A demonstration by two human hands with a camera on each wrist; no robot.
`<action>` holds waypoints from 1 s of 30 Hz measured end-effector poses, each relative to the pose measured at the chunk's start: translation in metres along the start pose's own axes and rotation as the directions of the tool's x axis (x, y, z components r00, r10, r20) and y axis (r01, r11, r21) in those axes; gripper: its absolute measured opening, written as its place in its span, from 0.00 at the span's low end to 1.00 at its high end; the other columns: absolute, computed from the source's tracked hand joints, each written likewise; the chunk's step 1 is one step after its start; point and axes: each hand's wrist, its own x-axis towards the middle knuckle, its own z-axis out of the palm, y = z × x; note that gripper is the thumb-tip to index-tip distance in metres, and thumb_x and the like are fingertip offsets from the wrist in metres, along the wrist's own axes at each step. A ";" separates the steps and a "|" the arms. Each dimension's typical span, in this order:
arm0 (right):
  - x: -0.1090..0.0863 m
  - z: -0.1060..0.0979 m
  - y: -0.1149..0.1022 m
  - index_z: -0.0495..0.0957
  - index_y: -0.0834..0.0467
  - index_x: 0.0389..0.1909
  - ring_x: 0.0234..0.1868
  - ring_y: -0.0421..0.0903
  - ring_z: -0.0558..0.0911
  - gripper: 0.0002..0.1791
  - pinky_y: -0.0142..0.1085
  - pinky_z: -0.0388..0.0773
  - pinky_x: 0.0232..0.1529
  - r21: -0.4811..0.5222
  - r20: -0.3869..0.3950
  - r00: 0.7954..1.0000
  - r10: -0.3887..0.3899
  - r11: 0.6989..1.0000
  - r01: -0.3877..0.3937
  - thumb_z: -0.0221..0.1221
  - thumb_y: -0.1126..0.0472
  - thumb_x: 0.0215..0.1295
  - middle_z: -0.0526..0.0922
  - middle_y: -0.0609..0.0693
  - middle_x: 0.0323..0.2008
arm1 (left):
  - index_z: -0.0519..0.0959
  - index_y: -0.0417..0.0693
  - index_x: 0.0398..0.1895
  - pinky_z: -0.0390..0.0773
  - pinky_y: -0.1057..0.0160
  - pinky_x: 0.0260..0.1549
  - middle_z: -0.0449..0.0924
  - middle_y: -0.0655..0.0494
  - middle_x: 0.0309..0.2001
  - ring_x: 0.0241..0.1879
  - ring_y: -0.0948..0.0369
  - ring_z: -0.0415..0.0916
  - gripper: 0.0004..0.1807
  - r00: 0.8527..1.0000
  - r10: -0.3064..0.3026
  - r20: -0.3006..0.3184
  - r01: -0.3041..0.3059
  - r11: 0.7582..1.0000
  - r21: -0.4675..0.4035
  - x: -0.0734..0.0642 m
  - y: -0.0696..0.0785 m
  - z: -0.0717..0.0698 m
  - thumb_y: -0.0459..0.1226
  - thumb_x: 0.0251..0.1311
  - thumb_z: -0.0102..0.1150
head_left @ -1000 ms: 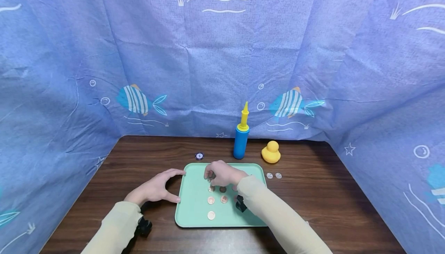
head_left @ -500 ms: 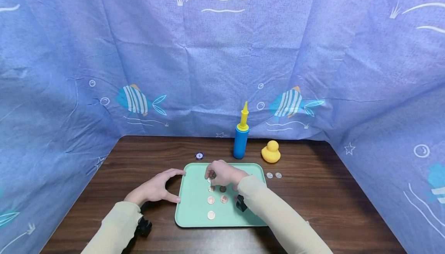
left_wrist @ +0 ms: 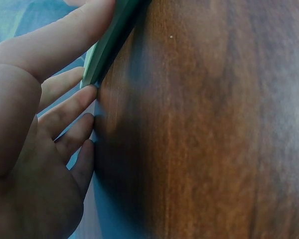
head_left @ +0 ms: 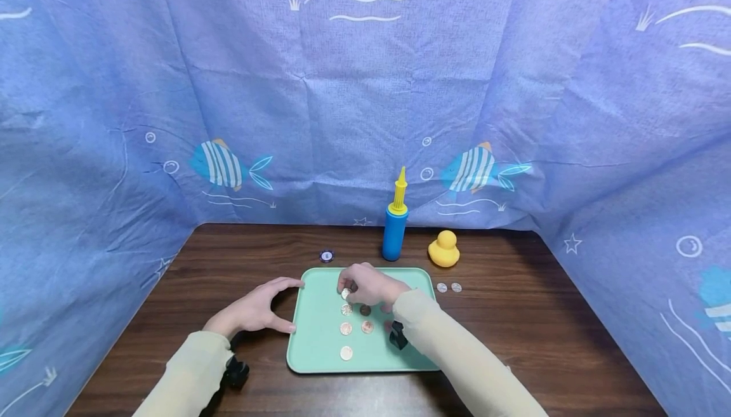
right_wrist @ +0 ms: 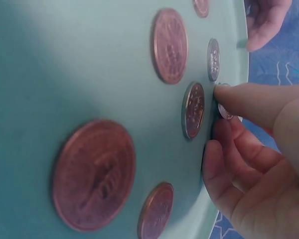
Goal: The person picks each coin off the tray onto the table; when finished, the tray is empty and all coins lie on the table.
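Left hand (head_left: 257, 304): fingers spread, thumb and fingertips at the left rim of the tray (head_left: 320, 315). Right hand (head_left: 368, 284): thumb and fingers bent round a coin (head_left: 346, 293), toward the tray's far edge. Coin: round, so no long axis; face up, roughly level. Tray: green, long axis left to right; holds further coins (head_left: 345, 328), flat, in columns running near to far, some partly hidden by the right arm. Bench (head_left: 245, 249), beyond tray: chip (head_left: 327, 256), upright pump (head_left: 394, 233), duck (head_left: 444, 249). Right of tray: two silver coins (head_left: 442, 287).
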 end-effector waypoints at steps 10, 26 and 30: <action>-0.008 -0.005 0.008 0.88 0.53 0.39 0.35 0.38 0.80 0.08 0.34 0.80 0.44 0.053 -0.062 0.997 -0.045 0.997 0.048 0.68 0.70 0.67 0.86 0.46 0.34 | 0.69 0.50 0.78 0.63 0.32 0.69 0.66 0.44 0.76 0.76 0.39 0.60 0.51 1.000 -0.005 0.002 0.005 1.000 -0.002 0.001 0.000 0.000 0.53 0.51 0.82; -0.030 -0.016 0.030 0.87 0.53 0.38 0.37 0.38 0.83 0.06 0.38 0.82 0.47 0.185 -0.096 0.995 -0.021 0.982 0.039 0.68 0.68 0.67 0.86 0.42 0.32 | 0.69 0.52 0.77 0.64 0.32 0.69 0.66 0.45 0.76 0.76 0.39 0.60 0.51 1.000 -0.013 0.003 0.013 1.000 0.011 0.001 -0.002 0.001 0.53 0.51 0.83; -0.041 -0.020 0.038 0.87 0.52 0.37 0.37 0.40 0.82 0.06 0.38 0.82 0.48 0.226 -0.101 0.995 0.016 0.974 0.007 0.68 0.67 0.68 0.85 0.41 0.31 | 0.69 0.52 0.78 0.64 0.32 0.69 0.66 0.45 0.76 0.76 0.40 0.60 0.51 1.000 -0.018 0.006 0.018 1.000 0.009 0.001 -0.002 0.001 0.53 0.51 0.83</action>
